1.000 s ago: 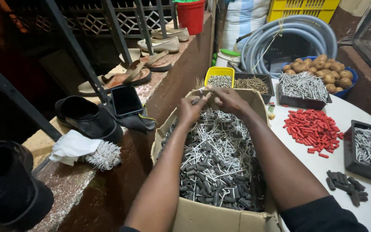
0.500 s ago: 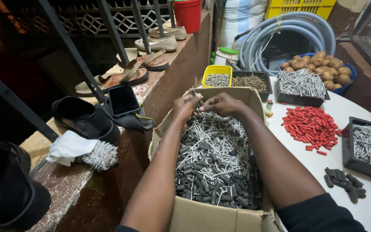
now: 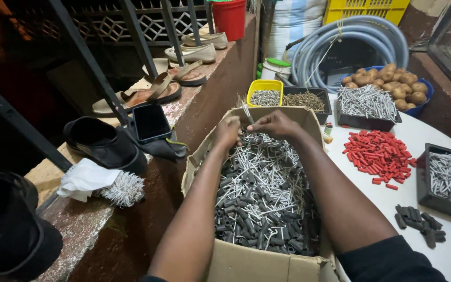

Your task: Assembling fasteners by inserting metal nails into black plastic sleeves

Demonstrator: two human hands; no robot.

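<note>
Over the cardboard box's point(image 3: 246, 261) far edge, our left hand point(image 3: 228, 130) and right hand point(image 3: 275, 124) apparently pinch one upright nail point(image 3: 246, 111) between them.

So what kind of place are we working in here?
Probably a home porch used as a small hardware-sorting spot: shoes line the ledge, potatoes fill a bowl, and a cardboard box holds nails and plugs.

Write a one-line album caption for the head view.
Left hand and right hand meet over a cardboard box of nails and grey plugs beside red wall plugs.

screws point(image 3: 246, 110) | silver, bunched upright | above cardboard box point(image 3: 246, 261)
</note>
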